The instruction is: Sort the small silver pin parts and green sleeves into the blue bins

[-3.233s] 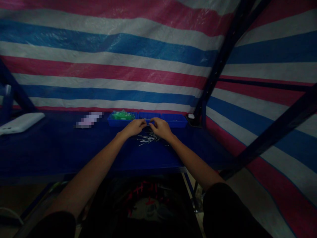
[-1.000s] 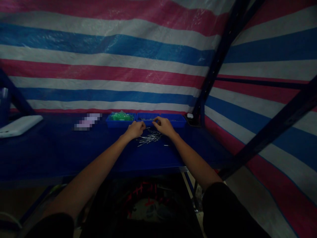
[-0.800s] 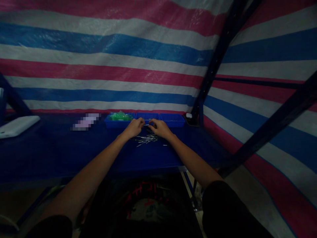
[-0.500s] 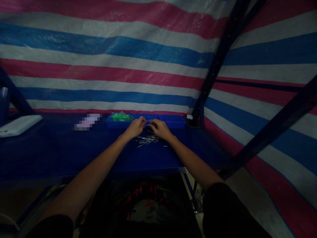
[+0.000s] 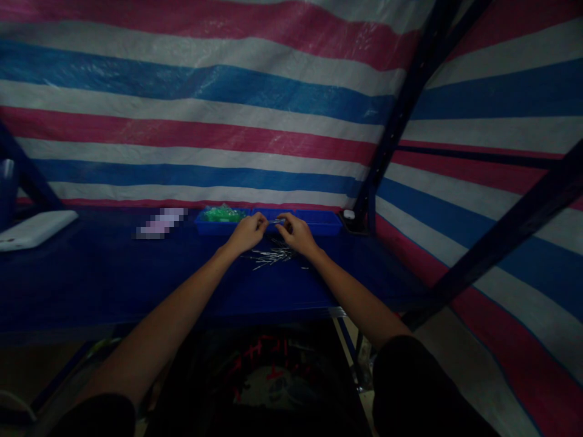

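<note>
My left hand (image 5: 252,232) is closed in a pinch above the middle of the table, just in front of the blue trays. What its fingertips hold is too small and dark to name. Facing it, my right hand (image 5: 296,233) curves inward with thumb and forefinger a little apart. Thin pale slivers show in the gap between the hands; whether they are held or lie in the tray behind, I cannot tell. Below the hands lies a loose pile of slim, shiny metal pins (image 5: 272,257). A single pin (image 5: 305,267) rests apart to the right.
Behind the hands stand blue compartment trays (image 5: 324,229), the left one holding green items in clear plastic (image 5: 223,213). A white device (image 5: 40,229) lies far left on the blue table (image 5: 113,279), with a blurred-out patch nearby. A small white case (image 5: 348,214) sits by the right post.
My right hand's forefinger has lifted and its thumb and finger have parted slightly. My left hand has barely moved. The pile looks the same.
</note>
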The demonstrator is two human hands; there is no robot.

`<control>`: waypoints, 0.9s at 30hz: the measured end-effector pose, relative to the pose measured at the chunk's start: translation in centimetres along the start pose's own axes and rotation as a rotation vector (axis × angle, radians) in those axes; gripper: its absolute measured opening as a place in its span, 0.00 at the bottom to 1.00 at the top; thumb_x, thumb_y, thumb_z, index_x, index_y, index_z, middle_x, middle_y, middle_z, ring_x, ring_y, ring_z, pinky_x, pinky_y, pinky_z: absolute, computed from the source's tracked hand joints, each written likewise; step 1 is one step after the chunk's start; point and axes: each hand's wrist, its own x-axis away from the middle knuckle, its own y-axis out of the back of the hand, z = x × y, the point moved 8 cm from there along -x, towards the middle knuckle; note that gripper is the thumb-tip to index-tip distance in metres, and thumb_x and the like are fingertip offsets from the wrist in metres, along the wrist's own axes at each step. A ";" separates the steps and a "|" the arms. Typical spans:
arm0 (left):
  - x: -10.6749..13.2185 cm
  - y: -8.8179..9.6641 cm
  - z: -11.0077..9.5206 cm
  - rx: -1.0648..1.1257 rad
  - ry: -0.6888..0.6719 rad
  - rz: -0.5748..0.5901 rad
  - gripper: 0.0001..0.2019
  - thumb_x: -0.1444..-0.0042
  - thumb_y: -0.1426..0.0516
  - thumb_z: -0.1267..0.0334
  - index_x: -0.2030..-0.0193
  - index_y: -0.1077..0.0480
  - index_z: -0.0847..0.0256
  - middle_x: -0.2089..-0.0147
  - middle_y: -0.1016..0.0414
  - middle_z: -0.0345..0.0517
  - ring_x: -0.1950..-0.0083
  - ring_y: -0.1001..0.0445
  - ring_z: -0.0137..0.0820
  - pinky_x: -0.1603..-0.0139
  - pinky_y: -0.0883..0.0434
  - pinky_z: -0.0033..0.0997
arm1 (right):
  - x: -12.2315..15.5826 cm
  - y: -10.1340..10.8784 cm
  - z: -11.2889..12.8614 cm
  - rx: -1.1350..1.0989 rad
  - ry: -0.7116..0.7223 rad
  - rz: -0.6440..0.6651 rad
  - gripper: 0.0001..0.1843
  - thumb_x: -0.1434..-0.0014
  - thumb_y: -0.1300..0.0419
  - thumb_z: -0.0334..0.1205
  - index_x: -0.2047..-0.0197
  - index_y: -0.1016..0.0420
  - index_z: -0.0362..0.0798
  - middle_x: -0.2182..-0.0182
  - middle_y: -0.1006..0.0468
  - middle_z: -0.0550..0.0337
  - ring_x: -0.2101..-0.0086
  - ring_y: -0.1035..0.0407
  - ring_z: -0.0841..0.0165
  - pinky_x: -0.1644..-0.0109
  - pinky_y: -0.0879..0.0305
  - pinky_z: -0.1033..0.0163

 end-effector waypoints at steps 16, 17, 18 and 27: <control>0.0 0.2 0.4 0.070 0.002 -0.044 0.09 0.44 0.52 0.59 0.65 0.35 0.61 0.73 0.31 0.43 0.74 0.33 0.31 0.71 0.40 0.29 | 0.0 0.3 0.1 0.011 -0.031 -0.023 0.11 0.40 0.51 0.43 0.63 0.32 0.47 0.76 0.31 0.62 0.75 0.37 0.71 0.68 0.44 0.67; 0.0 0.3 0.4 0.067 0.007 -0.049 0.10 0.44 0.52 0.59 0.65 0.35 0.61 0.74 0.31 0.42 0.74 0.33 0.30 0.71 0.41 0.29 | 0.0 0.3 0.1 0.001 -0.037 -0.020 0.11 0.41 0.50 0.44 0.61 0.33 0.47 0.77 0.32 0.63 0.75 0.38 0.71 0.69 0.44 0.67; 0.1 0.4 0.4 0.066 0.010 -0.052 0.10 0.44 0.53 0.59 0.65 0.35 0.61 0.74 0.32 0.42 0.74 0.34 0.30 0.72 0.41 0.28 | 0.1 0.2 0.0 -0.008 -0.042 -0.016 0.11 0.41 0.49 0.44 0.60 0.33 0.47 0.77 0.32 0.64 0.75 0.38 0.71 0.69 0.44 0.67; 0.3 0.4 -0.6 0.107 -0.032 -0.025 0.08 0.44 0.51 0.60 0.64 0.36 0.62 0.79 0.36 0.37 0.78 0.37 0.26 0.75 0.44 0.26 | 0.0 0.4 0.4 0.004 -0.023 -0.023 0.10 0.40 0.52 0.42 0.66 0.34 0.47 0.75 0.31 0.61 0.74 0.37 0.70 0.69 0.44 0.67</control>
